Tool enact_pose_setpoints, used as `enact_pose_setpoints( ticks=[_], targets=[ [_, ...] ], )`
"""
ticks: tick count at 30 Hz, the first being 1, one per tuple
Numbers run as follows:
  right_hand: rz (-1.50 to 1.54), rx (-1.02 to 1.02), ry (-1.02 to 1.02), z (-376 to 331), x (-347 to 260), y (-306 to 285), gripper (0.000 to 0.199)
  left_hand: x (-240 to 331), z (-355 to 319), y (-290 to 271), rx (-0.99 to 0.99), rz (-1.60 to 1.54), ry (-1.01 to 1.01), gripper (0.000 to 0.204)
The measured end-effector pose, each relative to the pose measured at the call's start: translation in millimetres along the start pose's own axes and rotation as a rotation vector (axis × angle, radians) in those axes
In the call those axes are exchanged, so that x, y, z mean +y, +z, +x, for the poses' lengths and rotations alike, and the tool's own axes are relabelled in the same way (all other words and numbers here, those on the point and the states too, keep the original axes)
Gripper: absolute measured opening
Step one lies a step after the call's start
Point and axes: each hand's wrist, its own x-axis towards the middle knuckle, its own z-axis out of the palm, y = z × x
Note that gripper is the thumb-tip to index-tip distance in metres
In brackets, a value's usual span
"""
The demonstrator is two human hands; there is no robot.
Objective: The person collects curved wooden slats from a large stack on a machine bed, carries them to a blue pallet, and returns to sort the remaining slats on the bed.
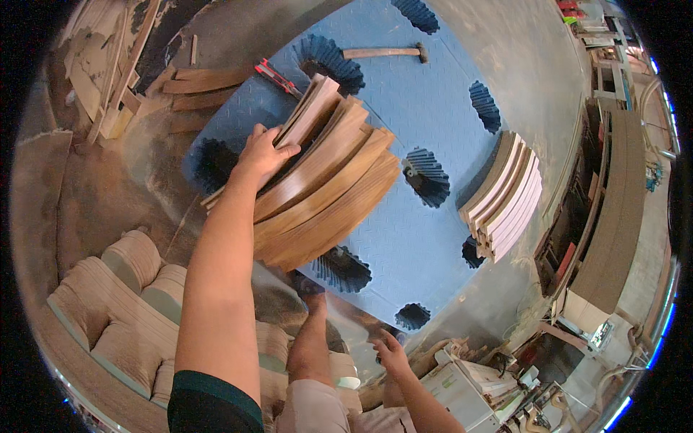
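Note:
A bundle of curved brown wooden slats (325,177) lies fanned across the left part of a blue plastic pallet (390,94). My left hand (261,155) grips a curved wooden slat (314,108) at the bundle's left side, thumb on top and fingers over the far edge. Lower down, off the pallet's near edge, my right hand (390,355) is held with curled fingers. Something small and dark shows at its fingertips, too unclear to name. Beyond the slats rest a red cutter (278,77) and a hammer (386,53) with a wooden handle.
A second stack of curved slats with pale edges (503,195) sits at the pallet's right edge. Dark ribbed openings (426,177) dot the pallet. Rounded layered wooden blocks (115,310) stand at lower left, wood scraps (108,79) at far left. A long brown stack (613,209) lines the right.

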Motion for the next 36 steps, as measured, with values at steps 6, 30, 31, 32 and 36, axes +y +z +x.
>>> enact_pose_setpoints(
  ticks=[6,30,31,32,36],
  targets=[
    [0.007,0.036,0.063,-44,33,-39,0.057,-18,-3,25,0.027,-0.013,-0.048,0.089],
    [0.048,0.390,-0.213,-215,404,-337,0.044,71,-680,107,0.105,0.118,-0.187,0.050],
    [-0.121,0.499,-0.244,-225,428,-331,0.040,66,-703,116,0.082,0.149,-0.140,0.041],
    [-0.293,0.624,-0.249,-241,450,-326,0.037,53,-718,144,0.204,0.281,-0.083,0.029],
    [0.096,0.667,-0.185,-257,510,-319,0.032,168,-752,147,0.128,-0.021,-0.133,0.057]
  ],
)
